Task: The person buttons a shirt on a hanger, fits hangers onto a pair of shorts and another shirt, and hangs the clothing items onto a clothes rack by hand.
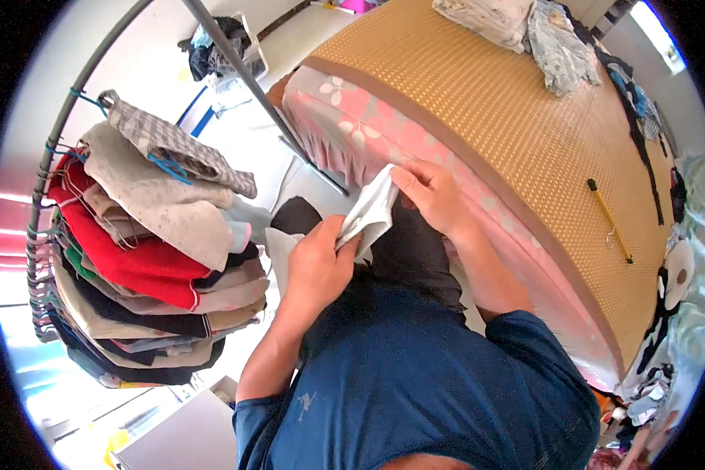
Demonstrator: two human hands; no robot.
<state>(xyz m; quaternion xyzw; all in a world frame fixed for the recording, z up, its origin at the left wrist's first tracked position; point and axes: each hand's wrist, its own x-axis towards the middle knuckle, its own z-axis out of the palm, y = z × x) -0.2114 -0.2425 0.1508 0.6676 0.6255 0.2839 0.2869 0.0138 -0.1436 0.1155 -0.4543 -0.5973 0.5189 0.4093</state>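
Observation:
Both hands hold a small white piece of fabric [365, 218] in front of my body, above my dark trousers. My left hand [322, 258] grips its lower left end between thumb and fingers. The upper right end is pinched in my right hand [427, 194]. The cloth is partly folded, and its exact kind cannot be told. More pale fabric [281, 252] shows beside my left wrist; whether it belongs to the same piece is unclear.
At left, a metal clothes rack [64, 126] carries several hung garments, including a red one [129, 258]. A bed with a woven mat [476, 117] stands at right, bearing crumpled clothes [558, 50] and a yellow rod [611, 220]. A bin of dark clothes [226, 50] sits beyond the rack.

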